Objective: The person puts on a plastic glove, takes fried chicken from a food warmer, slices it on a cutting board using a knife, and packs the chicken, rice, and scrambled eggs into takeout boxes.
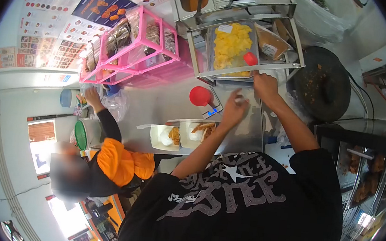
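My right hand (266, 88) reaches to the front rail of a metal rack (272, 67). Its fingertips are partly hidden at the rail, so their grip cannot be made out. Just beyond it, a small red scoop (250, 58) rests in a clear tub of yellow food pieces (232, 43). My left hand (237, 107) hovers over the steel counter, fingers loosely bent and apart, with nothing clear in them. To its left lie a red cup (200, 95) and a phone-like device (213, 107). Nearer me, an open takeaway box (166, 137) holds white rice and fried pieces.
Pink baskets (139, 52) with packets stand at the left. A large dark round pan (323, 84) is at the right, beside a glass food cabinet (364, 174). A co-worker in an orange and black top (117, 159) reaches over the counter's left end.
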A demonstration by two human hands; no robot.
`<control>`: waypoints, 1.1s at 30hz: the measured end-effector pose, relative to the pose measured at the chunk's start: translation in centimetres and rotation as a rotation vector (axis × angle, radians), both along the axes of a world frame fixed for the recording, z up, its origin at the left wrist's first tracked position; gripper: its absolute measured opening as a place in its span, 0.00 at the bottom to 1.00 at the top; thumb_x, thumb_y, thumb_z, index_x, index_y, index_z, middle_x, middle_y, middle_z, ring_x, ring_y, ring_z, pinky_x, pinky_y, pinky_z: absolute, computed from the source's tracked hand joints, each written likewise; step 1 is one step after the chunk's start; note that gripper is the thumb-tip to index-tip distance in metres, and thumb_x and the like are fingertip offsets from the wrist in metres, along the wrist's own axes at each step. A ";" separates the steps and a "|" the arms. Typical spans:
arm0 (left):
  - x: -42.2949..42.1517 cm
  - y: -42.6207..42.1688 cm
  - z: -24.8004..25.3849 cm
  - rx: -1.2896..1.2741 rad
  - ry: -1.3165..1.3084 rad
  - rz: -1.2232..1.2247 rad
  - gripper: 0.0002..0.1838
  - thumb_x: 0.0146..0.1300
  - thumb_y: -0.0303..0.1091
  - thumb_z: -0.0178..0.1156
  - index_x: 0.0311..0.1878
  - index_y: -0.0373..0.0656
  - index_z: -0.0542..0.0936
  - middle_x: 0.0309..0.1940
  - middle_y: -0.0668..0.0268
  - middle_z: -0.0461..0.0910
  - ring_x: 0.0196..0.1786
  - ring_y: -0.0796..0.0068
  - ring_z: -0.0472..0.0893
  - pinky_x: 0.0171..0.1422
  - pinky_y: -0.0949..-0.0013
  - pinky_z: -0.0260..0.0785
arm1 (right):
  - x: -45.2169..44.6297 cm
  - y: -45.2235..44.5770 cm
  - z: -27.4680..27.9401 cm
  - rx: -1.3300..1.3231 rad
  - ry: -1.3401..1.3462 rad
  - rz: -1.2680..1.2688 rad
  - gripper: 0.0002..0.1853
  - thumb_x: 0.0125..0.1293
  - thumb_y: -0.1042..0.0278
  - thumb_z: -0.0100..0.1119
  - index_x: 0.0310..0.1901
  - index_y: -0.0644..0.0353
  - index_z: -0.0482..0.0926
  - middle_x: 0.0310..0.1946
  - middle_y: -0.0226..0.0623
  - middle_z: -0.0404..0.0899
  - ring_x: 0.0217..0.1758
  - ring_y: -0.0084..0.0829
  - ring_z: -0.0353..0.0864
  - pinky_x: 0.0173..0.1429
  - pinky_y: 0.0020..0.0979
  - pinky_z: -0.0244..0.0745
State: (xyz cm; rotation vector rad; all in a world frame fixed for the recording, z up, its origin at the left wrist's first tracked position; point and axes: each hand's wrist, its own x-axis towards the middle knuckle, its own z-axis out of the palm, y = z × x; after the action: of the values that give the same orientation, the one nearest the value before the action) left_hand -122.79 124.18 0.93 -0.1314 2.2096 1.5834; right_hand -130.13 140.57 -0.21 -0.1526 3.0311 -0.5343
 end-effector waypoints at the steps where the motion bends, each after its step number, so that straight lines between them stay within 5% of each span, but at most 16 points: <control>1: -1.1 -1.0 -0.3 -0.053 0.087 0.049 0.36 0.64 0.34 0.65 0.72 0.38 0.62 0.58 0.47 0.73 0.56 0.54 0.79 0.60 0.57 0.72 | 0.4 -0.4 0.1 0.006 0.014 -0.023 0.11 0.59 0.70 0.55 0.42 0.62 0.81 0.26 0.43 0.85 0.31 0.44 0.87 0.33 0.45 0.81; 5: -3.7 -1.9 -1.4 -0.405 0.509 0.141 0.35 0.63 0.33 0.64 0.71 0.37 0.63 0.61 0.41 0.67 0.62 0.43 0.72 0.66 0.52 0.67 | 0.9 -1.4 2.9 0.000 -0.062 0.126 0.08 0.59 0.68 0.57 0.37 0.61 0.82 0.30 0.49 0.85 0.33 0.46 0.87 0.36 0.47 0.80; 7: -4.4 -1.6 -1.2 -0.405 0.466 0.167 0.35 0.62 0.32 0.63 0.71 0.35 0.62 0.65 0.38 0.60 0.66 0.38 0.67 0.71 0.50 0.61 | 0.7 -1.9 3.4 0.027 -0.058 0.146 0.08 0.58 0.68 0.57 0.35 0.61 0.83 0.30 0.48 0.85 0.33 0.46 0.87 0.37 0.47 0.80; 13: -4.4 -0.6 -0.8 -0.736 0.627 0.000 0.38 0.63 0.31 0.59 0.72 0.28 0.56 0.71 0.32 0.52 0.74 0.33 0.55 0.79 0.47 0.49 | -4.7 -2.4 -5.2 -0.152 0.244 0.007 0.13 0.67 0.63 0.52 0.45 0.63 0.80 0.31 0.50 0.84 0.33 0.51 0.85 0.35 0.51 0.77; 17: -8.2 -1.6 -2.1 -0.702 0.764 0.015 0.35 0.65 0.32 0.55 0.71 0.24 0.57 0.73 0.32 0.51 0.77 0.34 0.52 0.81 0.46 0.45 | -5.1 -3.6 -4.9 -0.342 0.027 -0.187 0.16 0.70 0.64 0.47 0.54 0.62 0.74 0.32 0.54 0.83 0.34 0.55 0.85 0.36 0.54 0.76; 20: -11.3 -2.5 -4.3 -0.758 0.873 0.040 0.33 0.67 0.32 0.52 0.71 0.24 0.59 0.72 0.34 0.57 0.76 0.38 0.57 0.80 0.47 0.48 | -5.5 -4.7 -3.1 -0.160 0.086 -0.083 0.16 0.71 0.65 0.46 0.56 0.63 0.71 0.33 0.55 0.84 0.37 0.54 0.86 0.39 0.53 0.78; 24: -12.8 -2.8 -5.5 -0.808 0.604 -0.006 0.33 0.71 0.37 0.45 0.74 0.28 0.56 0.75 0.44 0.57 0.78 0.49 0.58 0.79 0.48 0.49 | -6.9 -6.2 -3.8 -0.130 -0.001 -0.094 0.16 0.70 0.66 0.45 0.54 0.64 0.71 0.34 0.56 0.84 0.40 0.54 0.87 0.42 0.51 0.81; 33: -12.4 -3.4 -7.1 -0.884 0.870 -0.052 0.30 0.70 0.35 0.48 0.71 0.27 0.61 0.72 0.41 0.62 0.74 0.44 0.63 0.77 0.47 0.52 | -7.9 -4.4 -4.2 -0.091 0.029 0.175 0.10 0.66 0.68 0.50 0.44 0.62 0.76 0.36 0.51 0.84 0.40 0.52 0.86 0.41 0.50 0.81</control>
State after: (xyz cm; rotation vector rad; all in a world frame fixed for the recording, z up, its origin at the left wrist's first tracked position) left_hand -135.16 120.75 -6.19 0.4442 3.3942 0.5189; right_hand -138.06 136.15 -4.46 -0.4296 2.9823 -0.6597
